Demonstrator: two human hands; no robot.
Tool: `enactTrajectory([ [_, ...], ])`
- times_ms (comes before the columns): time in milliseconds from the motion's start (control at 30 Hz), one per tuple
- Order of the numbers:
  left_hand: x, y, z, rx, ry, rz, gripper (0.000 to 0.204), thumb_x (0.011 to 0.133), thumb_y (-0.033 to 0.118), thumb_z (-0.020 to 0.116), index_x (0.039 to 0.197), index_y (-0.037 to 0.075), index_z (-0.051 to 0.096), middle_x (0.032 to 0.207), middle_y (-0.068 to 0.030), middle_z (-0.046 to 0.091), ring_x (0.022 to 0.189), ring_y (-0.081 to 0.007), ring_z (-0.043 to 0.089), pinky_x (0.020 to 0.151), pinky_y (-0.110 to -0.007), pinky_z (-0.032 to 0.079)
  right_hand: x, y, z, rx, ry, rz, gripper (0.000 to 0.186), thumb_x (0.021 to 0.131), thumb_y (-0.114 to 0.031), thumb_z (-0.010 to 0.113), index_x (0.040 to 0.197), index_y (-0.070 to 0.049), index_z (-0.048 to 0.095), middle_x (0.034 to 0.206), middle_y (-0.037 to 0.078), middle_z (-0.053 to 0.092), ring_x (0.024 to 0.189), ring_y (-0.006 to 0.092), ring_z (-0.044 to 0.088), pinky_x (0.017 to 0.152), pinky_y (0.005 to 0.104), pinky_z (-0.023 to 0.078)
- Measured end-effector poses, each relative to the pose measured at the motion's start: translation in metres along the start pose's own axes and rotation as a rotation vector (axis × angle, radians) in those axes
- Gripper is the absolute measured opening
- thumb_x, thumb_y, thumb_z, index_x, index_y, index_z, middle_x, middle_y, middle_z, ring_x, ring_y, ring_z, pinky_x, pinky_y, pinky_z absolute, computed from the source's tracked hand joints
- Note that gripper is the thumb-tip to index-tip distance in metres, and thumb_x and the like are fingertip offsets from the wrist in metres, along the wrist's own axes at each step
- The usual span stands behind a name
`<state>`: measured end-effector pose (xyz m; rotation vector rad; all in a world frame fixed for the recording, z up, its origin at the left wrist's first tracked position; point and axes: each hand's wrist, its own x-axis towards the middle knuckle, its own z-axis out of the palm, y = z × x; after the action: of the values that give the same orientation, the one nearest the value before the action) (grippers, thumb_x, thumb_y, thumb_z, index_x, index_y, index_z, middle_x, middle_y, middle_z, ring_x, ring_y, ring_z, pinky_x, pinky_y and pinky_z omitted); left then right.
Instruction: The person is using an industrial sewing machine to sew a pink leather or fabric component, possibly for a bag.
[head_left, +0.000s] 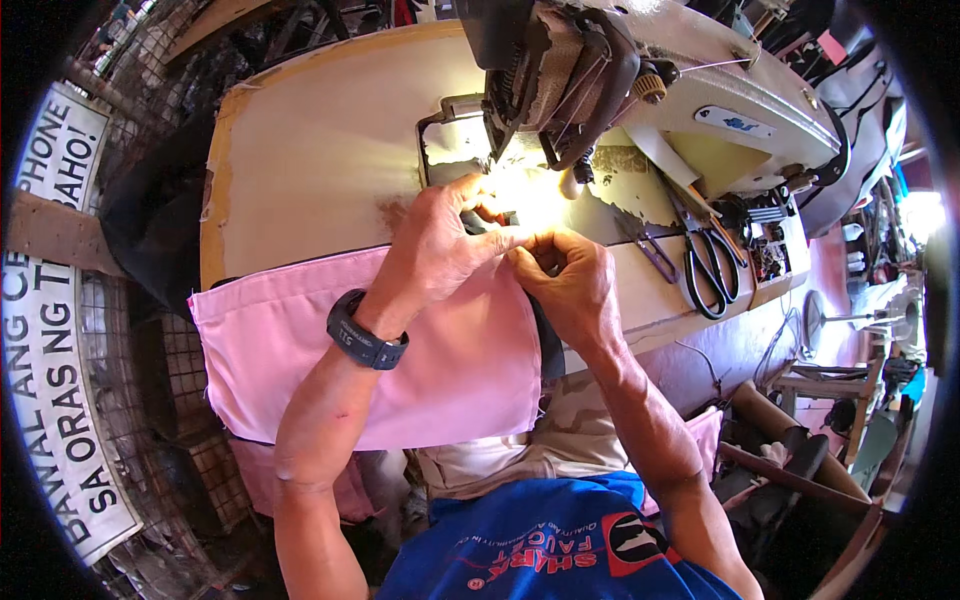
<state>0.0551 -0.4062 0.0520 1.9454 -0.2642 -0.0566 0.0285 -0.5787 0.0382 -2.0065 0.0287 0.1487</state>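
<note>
A pink cloth panel (450,390) with a dark backing drapes over the front edge of the sewing table and onto my lap. My left hand (445,240), wearing a black wristband, pinches the cloth's far edge close to the sewing machine's needle area. A small dark piece (478,224) shows between its fingers. Touching it on the right, my right hand (570,275) is closed with thumb and fingertips together at the cloth's upper right corner. Glare from the lamp washes out the fingertips and the sewing machine's (570,90) needle area just beyond them.
Right of my hands, black-handled scissors (712,270) and thread snips (650,245) lie on the sewing table (300,160). A tray of small parts (770,255) sits at the table's right end. Wire mesh and a white sign (75,400) stand at left; a fan (815,320) is farther right.
</note>
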Motion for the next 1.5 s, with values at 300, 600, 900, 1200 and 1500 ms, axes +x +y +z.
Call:
enactTrajectory([
  [300,0.000,0.000,0.003,-0.093,0.034,-0.058,0.033,0.084,0.014,0.077,0.113,-0.001,0.069,0.087,0.0003,0.071,0.077,-0.0047,0.059,0.073,-0.025,0.052,0.001,0.003,0.001,-0.004,0.016,-0.020,0.011,0.087,-0.012,0.075,0.084,-0.002,0.071,0.066,-0.003,0.065,0.060,0.0014,0.053,0.055,0.0211,0.043],
  [600,0.010,-0.017,0.010,0.089,0.069,0.036,0.032,0.086,0.012,0.074,0.115,0.001,0.069,0.095,-0.0058,0.075,0.081,-0.0084,0.066,0.076,-0.027,0.054,-0.001,0.012,0.013,-0.219,0.154,-0.215,0.017,0.087,-0.010,0.072,0.099,0.000,0.067,0.073,0.006,0.069,0.059,0.0103,0.062,0.058,0.0276,0.049],
  [900,0.015,-0.028,0.022,0.151,0.205,0.214,0.028,0.082,0.010,0.072,0.106,-0.001,0.065,0.086,-0.0196,0.070,0.079,-0.0360,0.069,0.070,-0.041,0.054,-0.012,0.003,0.013,-0.548,0.127,-0.364,0.029,0.095,-0.024,0.062,0.113,-0.001,0.067,0.093,0.021,0.070,0.081,0.0396,0.068,0.072,0.0448,0.055],
  [1200,0.013,-0.024,0.019,0.216,0.139,0.103,0.030,0.085,0.007,0.071,0.115,0.002,0.068,0.095,-0.0130,0.075,0.086,-0.0167,0.071,0.078,-0.031,0.055,-0.009,0.012,-0.001,-0.419,0.018,-0.510,0.014,0.091,-0.016,0.063,0.100,-0.005,0.060,0.077,0.018,0.064,0.068,0.0389,0.064,0.061,0.0486,0.051],
  [1500,0.011,-0.020,0.019,0.212,0.165,0.041,0.029,0.083,0.008,0.076,0.110,0.001,0.068,0.091,-0.0091,0.075,0.080,-0.0138,0.070,0.074,-0.030,0.056,-0.014,0.012,-0.002,-0.680,-0.026,-0.611,0.033,0.085,-0.009,0.064,0.117,-0.004,0.064,0.087,0.012,0.066,0.077,0.0299,0.068,0.064,0.0408,0.055],
])
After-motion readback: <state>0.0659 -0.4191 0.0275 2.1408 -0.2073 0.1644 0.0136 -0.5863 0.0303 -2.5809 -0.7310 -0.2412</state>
